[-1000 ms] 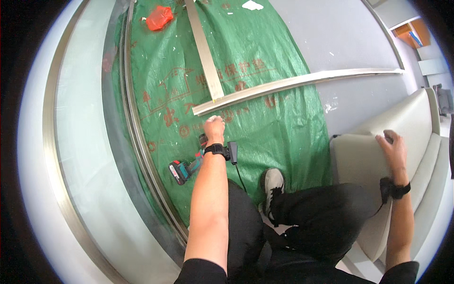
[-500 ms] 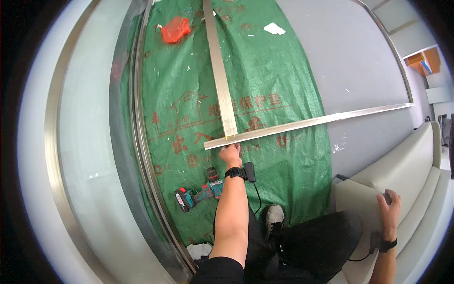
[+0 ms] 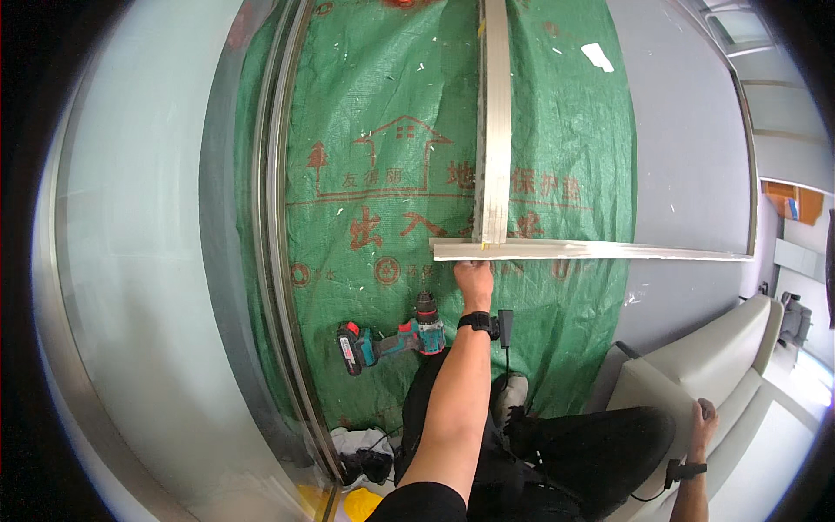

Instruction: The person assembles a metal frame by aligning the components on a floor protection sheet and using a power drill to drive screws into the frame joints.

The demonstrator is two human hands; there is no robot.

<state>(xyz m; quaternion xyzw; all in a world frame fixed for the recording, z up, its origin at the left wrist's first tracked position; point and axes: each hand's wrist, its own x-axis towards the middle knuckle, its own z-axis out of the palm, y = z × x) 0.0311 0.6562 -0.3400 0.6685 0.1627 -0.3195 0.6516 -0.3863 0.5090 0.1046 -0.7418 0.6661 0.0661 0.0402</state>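
Note:
My left hand (image 3: 474, 284) reaches forward to the near edge of a long, pale metal strip (image 3: 600, 250) that lies crosswise. Its fingers are bent against the strip and partly hidden by it. A second long metal strip (image 3: 497, 130) runs away from me, its near end meeting the first above my hand. A teal and black cordless drill (image 3: 396, 339) lies to the left of my forearm, bit pointing away. Off to the right, my right hand (image 3: 704, 422) is held over the cream sofa (image 3: 696, 357) with its fingers curled; whatever is inside them is hidden.
Green printed protective sheeting (image 3: 374, 104) covers the floor under the strips, beside grey flooring (image 3: 678, 130). A metal track (image 3: 277, 174) and glass panel (image 3: 139, 217) stand on the left. White paper (image 3: 597, 57) lies far off; a yellow object (image 3: 361, 503) is near my left side.
The view has turned, so the strips and drill appear further right and straighter. My left hand stays at the crosswise strip. My right hand's fingers look more curled than before.

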